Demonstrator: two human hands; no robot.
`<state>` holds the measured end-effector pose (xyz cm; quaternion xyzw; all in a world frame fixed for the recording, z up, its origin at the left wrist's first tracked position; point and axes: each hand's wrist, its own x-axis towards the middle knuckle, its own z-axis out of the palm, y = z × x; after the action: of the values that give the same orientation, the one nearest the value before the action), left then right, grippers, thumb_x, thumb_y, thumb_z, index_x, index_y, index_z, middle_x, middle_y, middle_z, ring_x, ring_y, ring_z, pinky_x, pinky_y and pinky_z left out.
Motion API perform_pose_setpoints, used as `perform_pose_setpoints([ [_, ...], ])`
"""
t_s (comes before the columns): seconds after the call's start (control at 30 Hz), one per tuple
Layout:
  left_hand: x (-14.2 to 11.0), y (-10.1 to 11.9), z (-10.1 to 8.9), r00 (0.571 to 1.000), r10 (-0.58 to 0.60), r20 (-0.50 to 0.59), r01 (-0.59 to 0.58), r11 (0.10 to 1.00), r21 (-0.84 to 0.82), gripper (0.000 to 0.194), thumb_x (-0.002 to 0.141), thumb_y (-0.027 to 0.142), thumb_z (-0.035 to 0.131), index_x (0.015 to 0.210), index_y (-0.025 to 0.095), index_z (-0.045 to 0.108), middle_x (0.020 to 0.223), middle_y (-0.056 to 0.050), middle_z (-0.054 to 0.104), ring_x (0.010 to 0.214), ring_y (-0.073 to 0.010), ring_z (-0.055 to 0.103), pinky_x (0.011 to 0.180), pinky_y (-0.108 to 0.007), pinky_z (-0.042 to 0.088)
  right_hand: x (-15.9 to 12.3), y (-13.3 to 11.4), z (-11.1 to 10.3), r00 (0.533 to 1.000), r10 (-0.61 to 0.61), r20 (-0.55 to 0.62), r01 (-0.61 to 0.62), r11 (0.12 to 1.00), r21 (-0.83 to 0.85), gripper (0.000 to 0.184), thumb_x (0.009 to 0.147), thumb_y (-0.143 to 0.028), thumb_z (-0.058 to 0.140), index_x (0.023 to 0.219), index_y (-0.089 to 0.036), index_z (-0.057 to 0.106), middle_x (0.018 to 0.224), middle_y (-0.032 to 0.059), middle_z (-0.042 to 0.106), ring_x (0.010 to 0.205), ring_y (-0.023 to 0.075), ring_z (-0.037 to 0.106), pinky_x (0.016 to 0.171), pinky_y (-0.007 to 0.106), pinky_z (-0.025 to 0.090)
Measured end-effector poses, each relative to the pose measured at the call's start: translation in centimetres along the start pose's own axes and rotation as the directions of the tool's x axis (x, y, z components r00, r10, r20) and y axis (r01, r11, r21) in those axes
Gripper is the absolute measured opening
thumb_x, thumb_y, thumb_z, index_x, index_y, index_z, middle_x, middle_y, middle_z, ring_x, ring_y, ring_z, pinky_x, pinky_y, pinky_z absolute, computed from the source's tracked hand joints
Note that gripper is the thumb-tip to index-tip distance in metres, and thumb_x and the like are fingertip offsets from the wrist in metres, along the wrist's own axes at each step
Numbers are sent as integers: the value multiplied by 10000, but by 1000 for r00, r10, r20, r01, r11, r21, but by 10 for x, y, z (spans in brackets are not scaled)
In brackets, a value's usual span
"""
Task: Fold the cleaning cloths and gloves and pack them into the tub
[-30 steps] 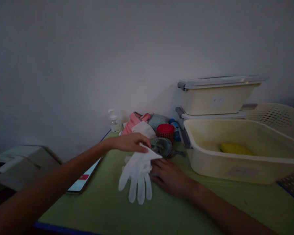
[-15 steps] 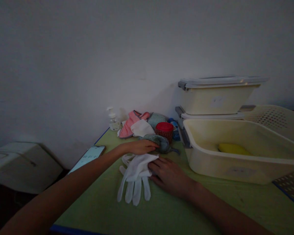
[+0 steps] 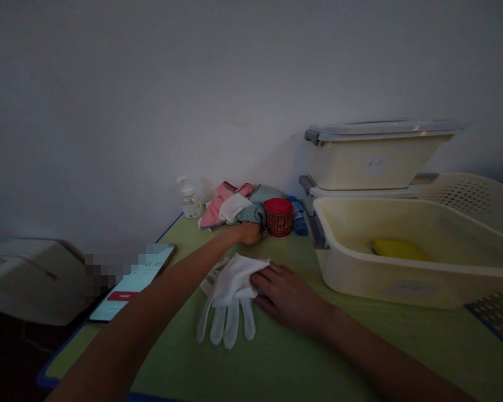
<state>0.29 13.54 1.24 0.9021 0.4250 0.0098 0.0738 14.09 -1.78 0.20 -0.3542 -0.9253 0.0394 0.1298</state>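
Note:
My left hand point(image 3: 250, 233) reaches to the back of the table, its fingers closed on a grey-green cloth point(image 3: 251, 213) with a dark patterned edge. That cloth lies against a heap with a pink cloth point(image 3: 216, 207) and a white cloth point(image 3: 233, 207). White gloves point(image 3: 235, 285) lie on the table nearer to me, fingers pointing toward me and cuff folded over. My right hand point(image 3: 285, 295) rests at their right side, with the fingertips closed on the folded cuff; the thumb is partly hidden. Just right of my left hand stands a red-lidded patterned canister point(image 3: 279, 218).
A pump bottle point(image 3: 189, 200) stands at the back left, and a phone point(image 3: 136, 285) lies along the left edge. On the right, an open cream bin point(image 3: 402, 279) holds a yellow item point(image 3: 398, 250). Behind it are stacked lidded bins point(image 3: 369, 162). A blue item point(image 3: 299, 216) lies beside the canister.
My left hand has moved away from me, carrying the grey-green cloth from in front of the canister to the heap on its left. My right hand has stayed at the gloves.

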Motion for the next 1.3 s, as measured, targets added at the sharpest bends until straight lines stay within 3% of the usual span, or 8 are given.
perform_pose_setpoints([
  [0.13,-14,7,-27,986,79,144,-70,995,-65,264,882,251,509,1118,142,549,1144,-92,584,998,-204,579,859,-368,475,0,1,1,1000,-13,-5,13,1000,-1,240,864,-256,499,1075,-152,542,1146,115,579,1089,246,503,949,418,394],
  [0.3,-77,17,-53,982,154,106,-139,981,-137,377,917,268,398,1269,143,450,1355,-105,468,1243,-197,429,1000,-281,341,0,1,1,1000,-12,-2,12,1000,-11,228,859,-250,510,1055,-142,556,1121,119,590,1062,246,520,942,414,402],
  [0.5,-121,18,-15,956,271,108,-223,917,-330,511,777,268,606,1250,133,467,1365,-160,442,1263,-262,404,1027,-368,324,1,1,1,1000,-10,-18,10,1000,-10,226,863,-250,500,1052,-152,578,1130,131,593,1081,252,518,926,423,412],
  [0.67,-114,10,26,974,48,-220,-149,870,-470,358,710,101,613,1062,156,578,1249,-127,549,1178,-231,481,1014,-384,339,2,2,-1,999,44,-6,-44,999,-24,349,879,-280,478,1191,-134,532,1232,141,556,1129,254,503,953,428,395],
  [0.9,-110,10,24,870,-243,-430,-70,801,-595,90,661,92,599,714,158,571,922,-71,593,962,-230,520,904,-376,383,7,15,-2,973,232,-12,-231,964,-127,408,885,-336,463,1230,-127,523,1311,123,508,1178,263,474,961,430,398],
  [1.0,-115,11,18,828,-392,-401,-16,699,-715,127,694,259,607,662,164,529,692,-16,542,731,-192,534,695,-316,447,6,26,-2,940,336,-59,-341,928,-149,404,882,-307,449,1201,-76,539,1288,172,515,1162,300,483,933,459,417],
  [1.13,-122,13,14,831,-504,-237,28,462,-886,332,712,488,538,687,158,521,600,-4,547,521,-139,506,473,-237,396,4,39,-1,913,390,-123,-403,908,-113,374,871,-201,388,1153,-14,547,1246,247,517,1150,337,483,950,530,368],
  [1.3,-126,23,13,859,-508,-63,57,218,-974,519,590,646,599,721,145,556,573,-22,592,482,-144,535,448,-237,404,7,30,1,932,316,-176,-296,946,132,394,895,-204,330,1267,-126,433,1271,152,522,1158,231,495,954,427,400],
])
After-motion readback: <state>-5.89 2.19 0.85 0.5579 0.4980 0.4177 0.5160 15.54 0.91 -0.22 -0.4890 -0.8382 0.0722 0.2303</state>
